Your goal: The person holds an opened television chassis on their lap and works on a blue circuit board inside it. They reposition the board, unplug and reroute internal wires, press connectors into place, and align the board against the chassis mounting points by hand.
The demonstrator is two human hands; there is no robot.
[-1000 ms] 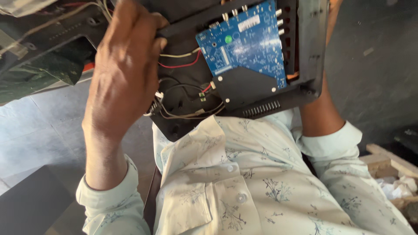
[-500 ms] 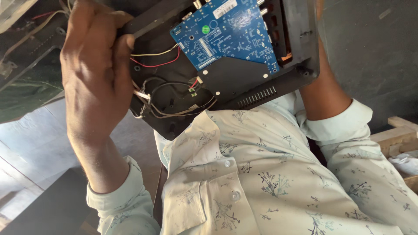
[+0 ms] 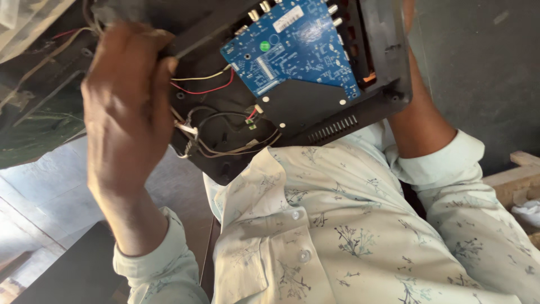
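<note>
I hold a black plastic back panel (image 3: 315,107) up in front of my chest, inner side facing me. A blue circuit board (image 3: 298,50) with silver connectors is screwed into its upper part. Red, yellow, white and black wires (image 3: 214,138) loop below the board. My left hand (image 3: 126,112) grips the panel's left edge, fingers curled over the top near the wires. My right hand (image 3: 409,14) is almost wholly hidden behind the panel's right edge; only its wrist and forearm (image 3: 422,121) show, pressed against that side.
My pale patterned shirt (image 3: 349,231) fills the lower view. A dark bundle with loose cables (image 3: 39,101) lies at the left, a grey floor (image 3: 484,67) at the right, wooden pieces (image 3: 520,180) at the right edge, and a dark board (image 3: 79,270) at the lower left.
The panel has shifted up and to the left with both hands still on it. My left hand now sits higher on the left edge.
</note>
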